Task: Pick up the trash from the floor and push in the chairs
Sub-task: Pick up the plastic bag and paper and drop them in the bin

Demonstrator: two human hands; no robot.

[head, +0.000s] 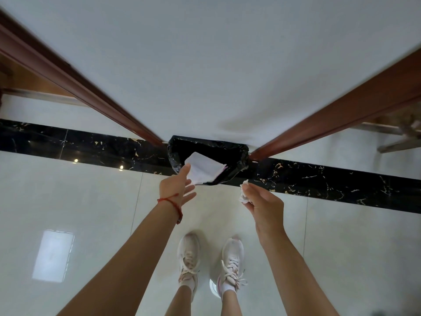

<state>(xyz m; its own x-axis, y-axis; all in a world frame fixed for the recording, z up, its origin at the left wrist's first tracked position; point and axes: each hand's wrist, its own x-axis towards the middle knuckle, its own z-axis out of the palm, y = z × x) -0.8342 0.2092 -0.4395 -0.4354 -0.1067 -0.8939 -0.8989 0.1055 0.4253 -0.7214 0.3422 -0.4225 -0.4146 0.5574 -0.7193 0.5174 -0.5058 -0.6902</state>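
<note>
A bin lined with a black bag (pixel 238 156) stands against the white wall, between two door frames. My left hand (pixel 176 188), with a red string at the wrist, reaches to the bin's near rim with its thumb and fingers spread straight. A flat white sheet of paper (pixel 204 168) hangs over the bin's opening, its left edge against my thumb. To the right of the bin, my right hand (pixel 262 201) pinches a crumpled white tissue (pixel 243 192) just above the floor's black strip.
Reddish-brown wooden door frames (pixel 102 96) (pixel 341 115) run up on both sides of the white wall (pixel 209 65). A black marbled strip (pixel 341 185) crosses the pale glossy tile floor. My white sneakers (pixel 189 254) stand below the hands. Wooden furniture legs (pixel 396 142) show at far right.
</note>
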